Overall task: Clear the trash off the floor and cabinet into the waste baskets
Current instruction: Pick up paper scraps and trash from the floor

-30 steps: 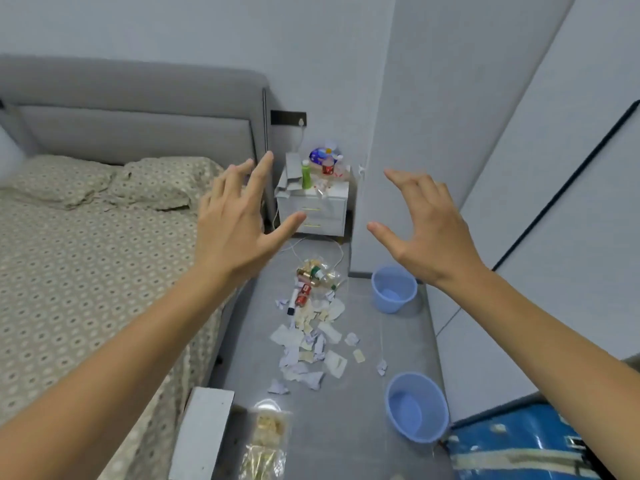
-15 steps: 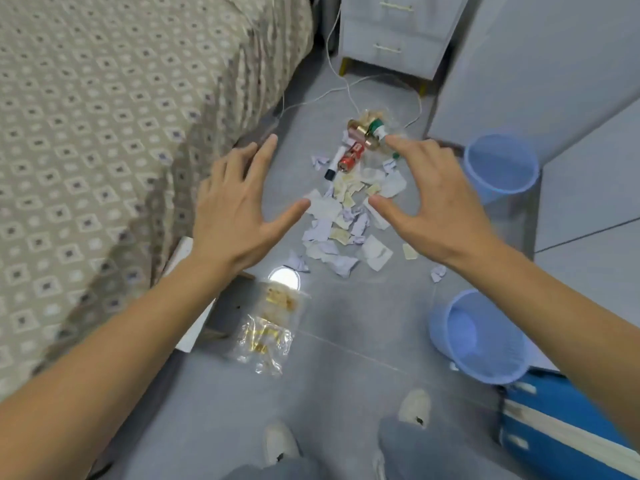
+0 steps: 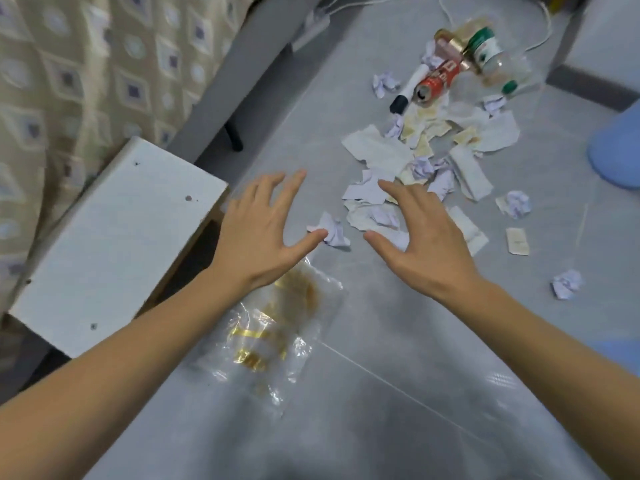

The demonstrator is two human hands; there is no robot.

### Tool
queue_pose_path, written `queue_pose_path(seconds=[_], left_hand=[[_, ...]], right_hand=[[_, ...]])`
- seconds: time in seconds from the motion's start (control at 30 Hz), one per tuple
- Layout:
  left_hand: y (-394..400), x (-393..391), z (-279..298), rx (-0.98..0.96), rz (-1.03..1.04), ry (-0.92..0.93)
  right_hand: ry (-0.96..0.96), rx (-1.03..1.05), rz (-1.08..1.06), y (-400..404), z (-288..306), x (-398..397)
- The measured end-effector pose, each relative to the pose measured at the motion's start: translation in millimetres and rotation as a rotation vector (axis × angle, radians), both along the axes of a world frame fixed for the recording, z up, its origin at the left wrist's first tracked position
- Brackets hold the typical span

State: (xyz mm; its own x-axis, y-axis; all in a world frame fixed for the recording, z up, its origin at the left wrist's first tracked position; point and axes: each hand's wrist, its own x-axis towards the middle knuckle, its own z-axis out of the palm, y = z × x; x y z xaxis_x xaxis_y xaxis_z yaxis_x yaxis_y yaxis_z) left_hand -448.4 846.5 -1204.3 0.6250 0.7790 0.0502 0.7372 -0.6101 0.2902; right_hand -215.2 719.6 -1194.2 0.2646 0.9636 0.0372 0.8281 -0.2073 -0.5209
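Grey tiled floor [image 3: 398,341] with a shiny glare. Bed on the left has a beige diamond-pattern bedspread [image 3: 86,64] and grey frame [image 3: 256,50]; a white board [image 3: 114,244] leans beside it.

Two bare arms reach into view from the bottom corners. No sleeves cover them, so they are bare all the way from the edge of the picture to the wrists. The left hand [image 3: 258,233] and the right hand [image 3: 427,240] wear no gloves. The fingers have no rings, and the wrists have no watch or band. The nails are short and plain.
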Motion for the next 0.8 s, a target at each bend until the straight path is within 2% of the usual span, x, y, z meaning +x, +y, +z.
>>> queue_pose_path(seconds=[0.33,0.43,0.57,0.7,0.8], left_hand=[[22,52,-112,-0.041,-0.043,-0.030],[22,64,-137,-0.084,-0.066,0.018],[16,71,-167,-0.167,-0.117,0.114],[14,71,-192,-0.184,-0.189,0.260],[14,68,-204,-0.164,-0.214,0.274]], right_hand=[[-0.038,0.012,-0.107,-14,-109,53],[-0.058,-0.071,-0.163,-27,-136,64],[-0.067,-0.156,-0.126,-32,-165,63],[-0.104,-0.268,-0.075,-20,-189,61],[-0.202,-0.354,-0.066,-16,-204,60]])
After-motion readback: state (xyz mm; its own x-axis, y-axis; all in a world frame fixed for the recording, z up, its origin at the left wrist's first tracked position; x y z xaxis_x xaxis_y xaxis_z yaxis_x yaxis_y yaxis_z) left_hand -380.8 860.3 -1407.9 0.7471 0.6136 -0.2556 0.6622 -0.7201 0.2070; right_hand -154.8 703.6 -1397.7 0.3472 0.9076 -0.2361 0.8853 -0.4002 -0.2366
